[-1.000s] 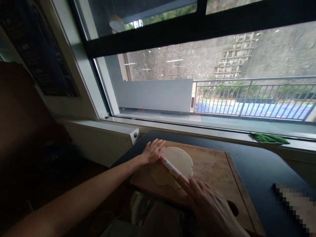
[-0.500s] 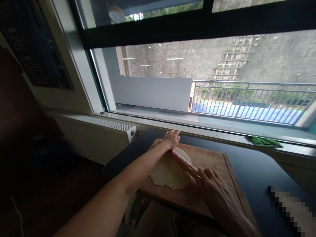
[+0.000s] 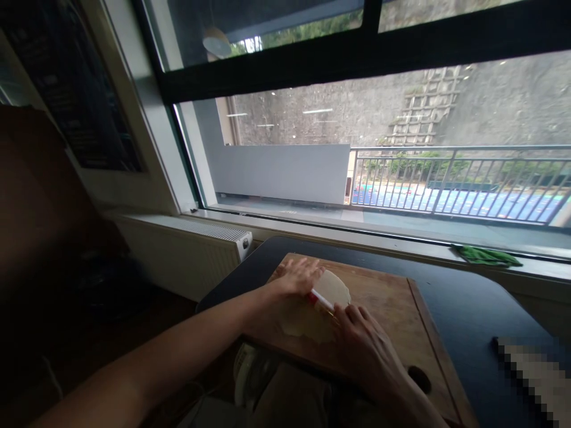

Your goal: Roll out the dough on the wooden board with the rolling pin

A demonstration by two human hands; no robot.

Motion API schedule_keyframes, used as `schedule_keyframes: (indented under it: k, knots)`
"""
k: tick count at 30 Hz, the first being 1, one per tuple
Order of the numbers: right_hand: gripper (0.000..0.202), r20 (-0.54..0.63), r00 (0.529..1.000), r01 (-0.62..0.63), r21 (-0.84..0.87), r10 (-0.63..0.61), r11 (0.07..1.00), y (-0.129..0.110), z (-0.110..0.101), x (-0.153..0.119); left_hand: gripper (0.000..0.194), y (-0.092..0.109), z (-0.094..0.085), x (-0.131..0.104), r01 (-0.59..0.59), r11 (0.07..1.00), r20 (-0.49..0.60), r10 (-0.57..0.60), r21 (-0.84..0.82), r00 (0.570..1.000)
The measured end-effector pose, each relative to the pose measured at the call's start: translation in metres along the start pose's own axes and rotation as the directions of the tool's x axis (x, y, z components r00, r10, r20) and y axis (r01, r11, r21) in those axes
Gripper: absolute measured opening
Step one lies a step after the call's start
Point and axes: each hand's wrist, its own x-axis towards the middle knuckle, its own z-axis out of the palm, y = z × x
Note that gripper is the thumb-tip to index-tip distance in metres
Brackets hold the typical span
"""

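A wooden rolling pin (image 3: 322,299) with a red and white label lies slantwise across a thin, pale sheet of dough (image 3: 333,286). My left hand (image 3: 298,277) rests over the pin's far end, its fingers stretched forward and somewhat blurred. At the near end, my right hand (image 3: 360,333) has its fingers curled over the pin. Beneath the dough is a wooden board (image 3: 379,291). Part of the dough's left side is hidden by my left hand and forearm, and both ends of the pin are covered by my hands.
The board stands on a dark table (image 3: 468,303) by a window. A green cloth (image 3: 488,256) lies on the sill. To the left is a white radiator (image 3: 191,249). A dark oval hole (image 3: 419,379) shows in the board, and a pixelated object (image 3: 535,374) lies at right.
Both hands and the rolling pin have shifted on the dough, my right hand moving leftward. My left forearm lies flatter. The oval hole by my right wrist now shows. The view has tilted slightly.
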Motion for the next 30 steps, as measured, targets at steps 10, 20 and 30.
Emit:
schedule_keyframes:
  k: [10, 20, 30]
  knots:
    - [0.019, 0.027, 1.0, -0.014, 0.057, 0.013, 0.998, 0.033, -0.022, 0.005, 0.057, 0.038, 0.002, 0.063, 0.116, 0.992, -0.131, -0.121, -0.049, 0.984]
    - [0.031, 0.03, 0.999, 0.035, 0.167, -0.04, 0.985, -0.002, -0.011, -0.011, 0.057, -0.002, 0.01, -0.034, -0.021, 0.994, -0.232, 0.044, 0.103, 0.972]
    - [0.031, 0.108, 0.983, -0.159, 0.097, 0.148, 0.983, 0.045, -0.022, -0.005, 0.058, 0.037, -0.002, 0.057, 0.038, 0.997, -0.204, -0.05, -0.062, 0.978]
